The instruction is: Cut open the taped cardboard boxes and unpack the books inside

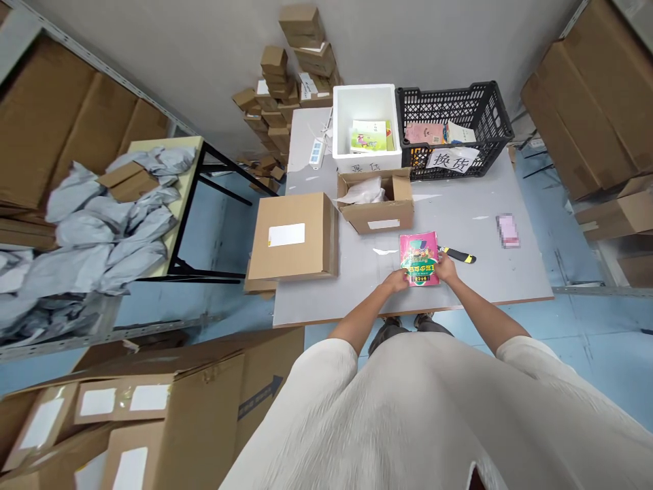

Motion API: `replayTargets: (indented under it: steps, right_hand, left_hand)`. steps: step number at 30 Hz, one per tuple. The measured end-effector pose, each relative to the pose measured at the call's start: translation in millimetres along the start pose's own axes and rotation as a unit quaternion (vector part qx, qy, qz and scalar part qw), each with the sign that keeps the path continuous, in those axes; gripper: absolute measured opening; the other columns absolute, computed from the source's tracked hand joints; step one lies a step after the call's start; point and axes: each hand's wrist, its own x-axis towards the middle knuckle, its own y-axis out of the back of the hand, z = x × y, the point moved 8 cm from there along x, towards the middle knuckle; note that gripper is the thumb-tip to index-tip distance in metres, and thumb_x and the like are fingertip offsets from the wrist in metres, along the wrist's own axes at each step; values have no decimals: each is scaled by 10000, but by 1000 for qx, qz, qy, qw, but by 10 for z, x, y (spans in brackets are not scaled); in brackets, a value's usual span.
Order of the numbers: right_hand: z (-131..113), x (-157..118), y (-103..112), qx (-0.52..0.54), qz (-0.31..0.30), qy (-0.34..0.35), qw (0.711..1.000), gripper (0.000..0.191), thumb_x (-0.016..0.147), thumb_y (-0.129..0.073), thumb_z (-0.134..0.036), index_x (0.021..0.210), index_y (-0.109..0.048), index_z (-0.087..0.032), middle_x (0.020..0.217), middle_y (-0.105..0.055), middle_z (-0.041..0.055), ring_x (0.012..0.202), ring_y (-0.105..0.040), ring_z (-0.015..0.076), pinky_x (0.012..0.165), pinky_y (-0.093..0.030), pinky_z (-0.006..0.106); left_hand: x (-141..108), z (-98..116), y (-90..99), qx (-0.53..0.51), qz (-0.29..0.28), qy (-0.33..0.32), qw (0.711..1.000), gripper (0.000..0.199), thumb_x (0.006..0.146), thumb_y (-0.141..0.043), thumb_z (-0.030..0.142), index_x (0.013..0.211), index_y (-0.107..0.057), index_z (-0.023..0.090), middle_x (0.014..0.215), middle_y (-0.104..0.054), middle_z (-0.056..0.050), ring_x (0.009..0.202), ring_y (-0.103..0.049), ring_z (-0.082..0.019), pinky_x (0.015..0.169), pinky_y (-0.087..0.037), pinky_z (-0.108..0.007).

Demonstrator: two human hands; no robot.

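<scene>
Surface: worktable point(357, 289), pale grey top, brown front edge. Room: plain grey wall point(408, 41) behind; blue floor point(602, 340).

On the table, rear: white foam box point(338, 129) holding books, the top one with a green-and-white cover point(369, 136); beside it, black mesh crate point(441, 91) containing printed items, a handwritten paper sign point(452, 159) on its front. Before these, small open carton point(356, 219), white label, white plastic packaging point(364, 192) within. Left end: large closed carton point(298, 255), white label; white power strip point(317, 154) behind it. Right end: small pink item point(507, 230), pixelated, identity not legible.

Surroundings: stacked brown cartons point(300, 27) against the wall; at left, side table point(191, 153), cream top, black metal legs, heaped with grey mailing bags point(86, 228); lower left, large open carton point(209, 408) with labelled boxes inside.

Principal item: book point(420, 255), one, at the table's front edge, right of centre. Cover bright pink; teal shape near the top, green area lower down, large yellow Chinese characters, dark label at the foot. Left hand point(398, 280) grips its lower left side, thumb on the cover; right hand point(447, 269) grips its right side. Yellow-and-black utility knife point(462, 256) just beside the right hand. Whether the book touches the tabletop: cannot tell.
</scene>
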Motion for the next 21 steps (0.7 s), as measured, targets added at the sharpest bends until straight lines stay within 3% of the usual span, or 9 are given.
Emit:
replayTargets:
  steps: [4, 8, 14, 19, 21]
  right_hand:
    - [-243, -20, 132, -69, -4, 27, 997, 569, 905, -588, -260, 1463, -694, -230, 1176, -820, 145, 1141, -745, 376, 956, -527, 429]
    - [-700, -145, 265, -200, -2, 90, 976, 542, 976, -531, -218, 1494, -689, -240, 1256, -807, 188, 1202, -697, 394, 998, -440, 455]
    - [-1434, -447, 368, -350, 10, 196, 916, 566, 1009, -454, -128, 1536, -638, -227, 1272, -762, 198, 1205, -590, 363, 995, -324, 453]
    - [-1828, -550, 435, -391, 26, 277, 877, 513, 1023, -488, -172, 1485, -705, -226, 1245, -732, 224, 1178, -517, 388, 1001, -270, 507]
    - [-1932, -559, 384, -392, 11, 317, 863, 500, 1028, -493, -182, 1461, -735, -243, 1211, -738, 217, 1177, -504, 389, 1023, -262, 525]
  left_hand:
    - [-32, 33, 154, 23, 22, 6, 999, 562, 975, -616, 203, 1536, -636, 195, 1542, -680, -172, 1428, -634, -361, 1201, -505, -473]
    - [-77, 342, 575, 64, 148, -76, 984, 590, 1014, -547, 176, 1603, -558, 210, 1717, -497, -173, 1605, -425, -340, 1299, -371, -507]
    - [-177, 697, 920, 101, 206, -133, 964, 570, 1015, -490, 128, 1566, -588, 234, 1630, -562, -168, 1541, -461, -318, 1270, -329, -543]
    - [-302, 670, 1153, 87, 287, -101, 949, 481, 1048, -506, 184, 1511, -630, 214, 1585, -595, -195, 1497, -486, -356, 1238, -327, -526]
    - [-277, 603, 1202, 57, 290, -94, 951, 414, 1071, -518, 233, 1459, -660, 224, 1504, -661, -192, 1438, -547, -359, 1217, -347, -518]
